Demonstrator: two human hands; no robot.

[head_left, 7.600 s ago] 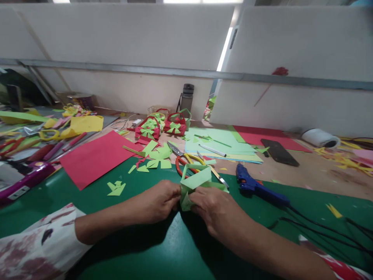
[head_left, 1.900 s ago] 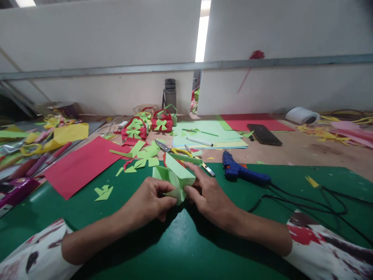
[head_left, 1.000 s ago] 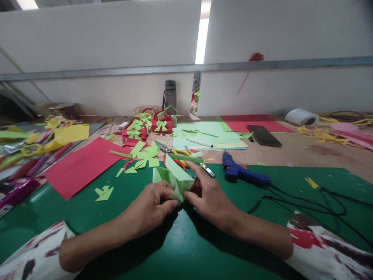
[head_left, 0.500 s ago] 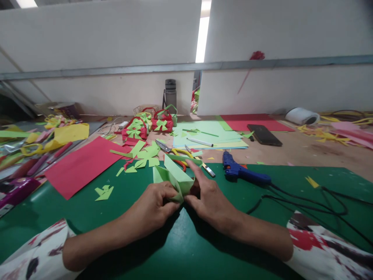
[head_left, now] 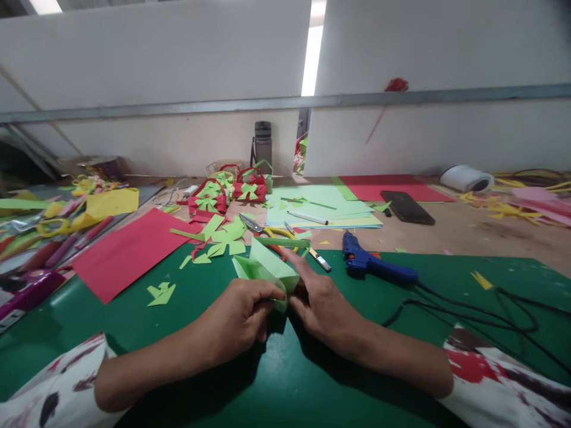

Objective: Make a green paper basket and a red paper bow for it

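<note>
- Two hands meet over the green mat (head_left: 134, 309) at the near edge of the table (head_left: 473, 238), with a folded green paper (head_left: 267, 270) between them.
- Far left, yellow and pink scraps (head_left: 89, 205) lie in a heap, and a red sheet (head_left: 129, 249) overlaps the mat's left corner.
- Small green offcuts (head_left: 161, 292) lie on the mat just left of the left hand (head_left: 241, 315).
- Left fingers (head_left: 267, 292) are curled and closed on the paper's near lower edge, thumb on top.
- Most of the paper rises beyond the fingertips as a peaked fold, tilted away from the person.
- Right hand (head_left: 321, 303) touches the paper's right side; its fingers (head_left: 297, 264) lie loosely spread along the fold, and whether they pinch it I cannot tell.
- Behind the paper lie scissors (head_left: 263, 229) and more green cuttings (head_left: 227, 235); farther back stand red-and-green baskets (head_left: 227, 191) and a bottle (head_left: 263, 139).
- Right of the hands, a blue glue gun (head_left: 375, 267) rests on the mat's far edge, apart from the fingers, its black cord (head_left: 473, 309) trailing right.
- Beyond it lie a green paper stack (head_left: 330, 208), a phone (head_left: 407, 207) and a white roll (head_left: 464, 177).
</note>
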